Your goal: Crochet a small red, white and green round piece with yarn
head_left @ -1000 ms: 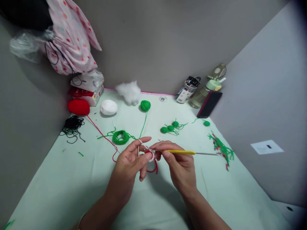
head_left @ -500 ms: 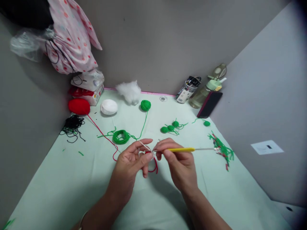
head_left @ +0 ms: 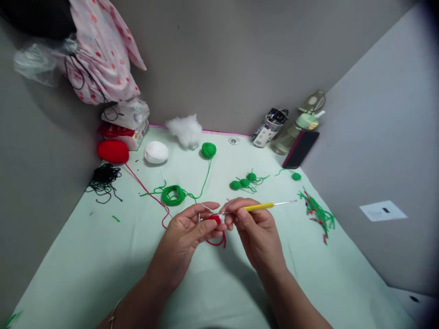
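Between thumb and fingers, my left hand pinches a small red and white crochet piece. White yarn runs over its raised index finger, and a red yarn tail hangs below the piece. My right hand is closed around the yellow handle of a crochet hook. One metal end of the hook reaches the top of the piece; the other end points right and slightly up. Its tip at the piece is too small to make out.
Behind my hands lie a red yarn ball, a white yarn ball, a green yarn ball, a green coil and white stuffing. Small green balls and yarn scraps lie rightward, near a phone and bottle.
The hook's free end has tilted up and shifted left. My left hand has turned the piece so its red part shows, and my fingers have closed in around it.
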Available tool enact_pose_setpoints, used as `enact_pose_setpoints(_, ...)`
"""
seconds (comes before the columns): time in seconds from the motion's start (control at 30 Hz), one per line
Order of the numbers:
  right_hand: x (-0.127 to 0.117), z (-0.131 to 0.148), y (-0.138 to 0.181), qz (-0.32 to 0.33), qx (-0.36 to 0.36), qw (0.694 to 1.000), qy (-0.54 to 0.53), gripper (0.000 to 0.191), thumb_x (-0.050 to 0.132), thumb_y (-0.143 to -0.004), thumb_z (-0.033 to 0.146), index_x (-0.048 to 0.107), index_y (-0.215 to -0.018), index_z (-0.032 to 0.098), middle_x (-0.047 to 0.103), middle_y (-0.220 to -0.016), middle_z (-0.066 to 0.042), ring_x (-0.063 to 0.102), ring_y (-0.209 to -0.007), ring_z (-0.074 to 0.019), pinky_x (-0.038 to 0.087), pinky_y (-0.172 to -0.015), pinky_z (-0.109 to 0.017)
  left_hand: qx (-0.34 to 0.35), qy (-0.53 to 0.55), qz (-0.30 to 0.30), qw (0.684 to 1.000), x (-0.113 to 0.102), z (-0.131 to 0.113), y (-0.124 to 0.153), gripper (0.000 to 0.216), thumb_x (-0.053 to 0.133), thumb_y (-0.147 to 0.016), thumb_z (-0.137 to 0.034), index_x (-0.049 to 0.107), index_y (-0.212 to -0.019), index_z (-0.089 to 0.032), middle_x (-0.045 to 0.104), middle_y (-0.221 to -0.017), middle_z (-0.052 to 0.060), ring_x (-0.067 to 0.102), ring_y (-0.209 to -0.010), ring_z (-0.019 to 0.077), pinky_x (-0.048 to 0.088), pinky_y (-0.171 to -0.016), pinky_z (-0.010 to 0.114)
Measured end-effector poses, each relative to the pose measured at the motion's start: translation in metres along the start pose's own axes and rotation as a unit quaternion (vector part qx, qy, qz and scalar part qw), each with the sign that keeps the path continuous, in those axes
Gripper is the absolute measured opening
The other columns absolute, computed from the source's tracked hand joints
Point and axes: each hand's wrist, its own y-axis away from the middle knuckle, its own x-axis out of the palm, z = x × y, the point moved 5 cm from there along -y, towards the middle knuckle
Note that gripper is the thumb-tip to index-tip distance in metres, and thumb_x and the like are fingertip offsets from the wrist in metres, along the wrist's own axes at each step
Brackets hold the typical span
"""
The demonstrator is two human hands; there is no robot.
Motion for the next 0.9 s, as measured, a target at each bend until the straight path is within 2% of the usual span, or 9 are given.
enact_pose_setpoints(0.13,0.002,0.001,-0.003,0.000,0.025,0.998,-0.051,0.015,0.075,-0.098,0.035,0.082,-0.093,0.023,0.077,-0.088,-0.002,0.066,-0.068,-0.0080,0.057,-0.068,-0.020,0.003,-0.001,0.001,1.000,0.000,0.000,0.000,0.027,0.091,-0.081,-0.028,0.084,-0.106,-0.020,0.079,-0.085,0.004,0.075,-0.081,0.0140,0.061,-0.082,0.024)
enact_pose_setpoints(0.23,0.002,0.005,-0.002,0.013,0.006,0.999,-0.038,0.017,0.070,-0.101,0.034,0.080,-0.093,0.023,0.078,-0.087,-0.002,0.068,-0.069,-0.0086,0.058,-0.070,-0.020,0.018,-0.017,-0.012,1.000,0.000,-0.003,0.000,0.028,0.091,-0.080,-0.029,0.084,-0.106,-0.019,0.073,-0.079,0.000,0.067,-0.067,0.0090,0.057,-0.067,0.018)
enact_pose_setpoints(0.33,0.000,0.009,0.002,0.014,-0.041,0.999,0.024,0.019,0.064,-0.105,0.033,0.079,-0.097,0.024,0.079,-0.092,-0.002,0.071,-0.073,-0.0109,0.059,-0.070,-0.023,0.029,-0.036,-0.025,0.999,0.000,-0.006,0.001,0.032,0.092,-0.078,-0.029,0.083,-0.107,-0.019,0.063,-0.067,-0.005,0.052,-0.049,0.0036,0.043,-0.047,0.015)
enact_pose_setpoints(0.43,0.001,0.018,0.009,0.007,-0.115,0.983,0.145,0.021,0.056,-0.108,0.026,0.077,-0.104,0.025,0.078,-0.098,-0.003,0.071,-0.077,-0.0128,0.060,-0.071,-0.026,0.044,-0.061,-0.034,0.997,0.000,-0.007,0.002,0.035,0.091,-0.079,-0.029,0.081,-0.110,-0.018,0.061,-0.065,-0.006,0.050,-0.045,0.0036,0.041,-0.045,0.017)
enact_pose_setpoints(0.53,0.010,0.029,0.016,0.045,-0.224,0.925,0.303,0.025,0.050,-0.108,0.014,0.072,-0.113,0.024,0.078,-0.099,-0.005,0.072,-0.087,-0.0160,0.061,-0.080,-0.031,0.072,-0.076,-0.052,0.993,0.000,-0.007,0.004,0.034,0.089,-0.080,-0.029,0.080,-0.111,-0.018,0.067,-0.074,-0.003,0.059,-0.053,0.0063,0.050,-0.056,0.020)
enact_pose_setpoints(0.67,0.029,0.033,0.026,0.102,-0.361,0.773,0.511,0.027,0.051,-0.104,0.008,0.071,-0.119,0.019,0.080,-0.103,-0.010,0.074,-0.093,-0.0201,0.062,-0.078,-0.033,0.092,-0.046,-0.053,0.993,0.000,-0.005,0.005,0.041,0.091,-0.078,-0.029,0.078,-0.116,-0.020,0.068,-0.081,-0.002,0.065,-0.065,0.0100,0.054,-0.064,0.022)
enact_pose_setpoints(0.73,0.032,0.032,0.029,0.090,-0.392,0.729,0.554,0.026,0.054,-0.104,0.011,0.073,-0.119,0.020,0.079,-0.105,-0.012,0.075,-0.095,-0.0214,0.063,-0.078,-0.034,0.060,-0.018,-0.030,0.998,0.001,-0.003,0.005,0.047,0.092,-0.078,-0.028,0.077,-0.122,-0.020,0.066,-0.077,-0.003,0.061,-0.060,0.0083,0.050,-0.058,0.020)
enact_pose_setpoints(0.8,0.029,0.032,0.027,0.069,-0.377,0.761,0.523,0.025,0.056,-0.104,0.013,0.074,-0.119,0.022,0.078,-0.105,-0.011,0.074,-0.095,-0.0214,0.063,-0.080,-0.035,0.005,0.010,-0.001,1.000,0.003,0.000,0.004,0.052,0.091,-0.080,-0.028,0.075,-0.129,-0.018,0.061,-0.067,-0.005,0.054,-0.052,0.0057,0.043,-0.051,0.017)
enact_pose_setpoints(0.9,0.013,0.029,0.019,0.017,-0.277,0.896,0.346,0.024,0.055,-0.106,0.016,0.075,-0.114,0.025,0.077,-0.097,-0.006,0.071,-0.084,-0.0189,0.060,-0.076,-0.035,-0.035,0.041,-0.003,0.999,0.002,-0.002,0.003,0.050,0.090,-0.081,-0.023,0.075,-0.128,-0.015,0.056,-0.064,-0.007,0.046,-0.048,0.0023,0.036,-0.046,0.014)
